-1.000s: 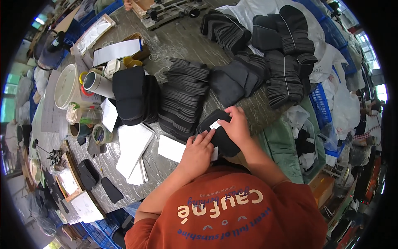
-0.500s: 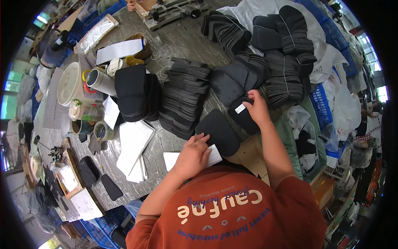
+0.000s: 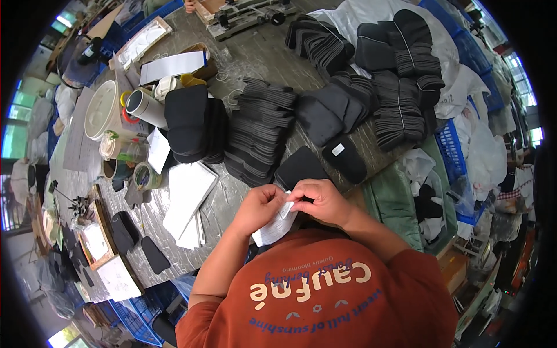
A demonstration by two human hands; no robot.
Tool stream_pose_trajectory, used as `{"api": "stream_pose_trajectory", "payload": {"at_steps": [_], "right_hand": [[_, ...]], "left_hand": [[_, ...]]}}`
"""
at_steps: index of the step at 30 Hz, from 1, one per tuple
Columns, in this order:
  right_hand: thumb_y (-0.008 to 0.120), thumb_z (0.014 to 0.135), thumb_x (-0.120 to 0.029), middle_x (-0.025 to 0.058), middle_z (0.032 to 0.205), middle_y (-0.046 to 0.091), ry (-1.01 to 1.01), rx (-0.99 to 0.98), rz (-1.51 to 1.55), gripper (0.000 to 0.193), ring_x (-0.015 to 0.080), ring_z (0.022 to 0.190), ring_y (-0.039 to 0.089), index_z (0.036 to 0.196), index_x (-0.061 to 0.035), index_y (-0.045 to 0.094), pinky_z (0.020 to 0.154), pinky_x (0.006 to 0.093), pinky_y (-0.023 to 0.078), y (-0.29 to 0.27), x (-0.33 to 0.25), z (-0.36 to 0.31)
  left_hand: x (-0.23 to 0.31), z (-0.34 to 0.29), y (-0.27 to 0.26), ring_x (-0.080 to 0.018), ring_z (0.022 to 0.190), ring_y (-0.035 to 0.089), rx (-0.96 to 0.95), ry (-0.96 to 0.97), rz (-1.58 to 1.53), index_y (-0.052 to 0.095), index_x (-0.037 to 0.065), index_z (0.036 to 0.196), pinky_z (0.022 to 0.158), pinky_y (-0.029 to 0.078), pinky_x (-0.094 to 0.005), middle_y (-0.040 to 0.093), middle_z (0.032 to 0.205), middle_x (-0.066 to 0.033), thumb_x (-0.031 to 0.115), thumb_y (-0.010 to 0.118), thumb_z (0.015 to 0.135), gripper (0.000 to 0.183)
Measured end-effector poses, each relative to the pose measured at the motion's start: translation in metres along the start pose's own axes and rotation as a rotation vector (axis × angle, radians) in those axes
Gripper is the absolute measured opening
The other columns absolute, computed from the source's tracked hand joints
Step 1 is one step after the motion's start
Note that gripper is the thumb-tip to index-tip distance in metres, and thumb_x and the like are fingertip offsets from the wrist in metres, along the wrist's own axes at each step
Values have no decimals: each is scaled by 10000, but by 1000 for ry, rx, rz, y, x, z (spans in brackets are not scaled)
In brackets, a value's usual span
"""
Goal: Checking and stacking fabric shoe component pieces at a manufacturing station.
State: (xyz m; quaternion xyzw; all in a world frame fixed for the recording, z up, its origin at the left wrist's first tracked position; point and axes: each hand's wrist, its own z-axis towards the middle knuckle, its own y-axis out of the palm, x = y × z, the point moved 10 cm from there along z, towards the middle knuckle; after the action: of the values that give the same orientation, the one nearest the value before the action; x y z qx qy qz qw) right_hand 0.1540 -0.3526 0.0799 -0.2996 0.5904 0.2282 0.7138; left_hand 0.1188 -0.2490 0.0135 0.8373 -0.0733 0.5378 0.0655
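My left hand and my right hand meet close to my chest. Both pinch a white label sheet, the right one at its upper edge; whether a label has come loose there is hidden by the fingers. Just beyond the hands lies a plain black pad, partly covered by them. A second black pad, with a small white label on it, rests to the right, touched by neither hand. Behind these, loose black pads overlap one another.
Leaning rows of black pads and a black pile stand to the left. Tied bundles fill the far right. Papers, a white cup and tape rolls sit leftward. A green-lined bin adjoins the table's right edge.
My right hand has left the labelled pad and come in beside my left. The label sheet has been lifted and is now between both hands.
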Motion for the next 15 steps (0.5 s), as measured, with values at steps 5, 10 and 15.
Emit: {"api": "stream_pose_trajectory", "payload": {"at_steps": [5, 10, 15], "right_hand": [[676, 750, 13, 67, 819, 566, -29, -12, -76, 99, 190, 735, 563, 793, -25, 595, 677, 270, 456, -2, 7, -8], [637, 779, 17, 78, 959, 501, -49, 165, -158, 121, 172, 843, 526, 812, -25, 528, 722, 263, 431, -28, 7, -11], [563, 862, 2, 21, 779, 556, 301, 290, -65, 42, 73, 730, 513, 898, 1, 540, 670, 233, 441, -57, 73, -6]], "left_hand": [[-19, 0, -12, -41, 567, 477, 179, -113, -120, 592, 10, 794, 493, 370, -225, 549, 641, 12, 161, 579, 905, 187], [1, -9, -26, -143, 511, 506, 418, 100, 330, 578, 7, 785, 497, 423, -305, 545, 610, -26, 139, 594, 885, 166], [47, -18, 35, -378, 1014, 562, 162, 535, 794, 577, -16, 823, 822, 473, -416, 598, 1047, -198, 99, 615, 803, 123]]}}
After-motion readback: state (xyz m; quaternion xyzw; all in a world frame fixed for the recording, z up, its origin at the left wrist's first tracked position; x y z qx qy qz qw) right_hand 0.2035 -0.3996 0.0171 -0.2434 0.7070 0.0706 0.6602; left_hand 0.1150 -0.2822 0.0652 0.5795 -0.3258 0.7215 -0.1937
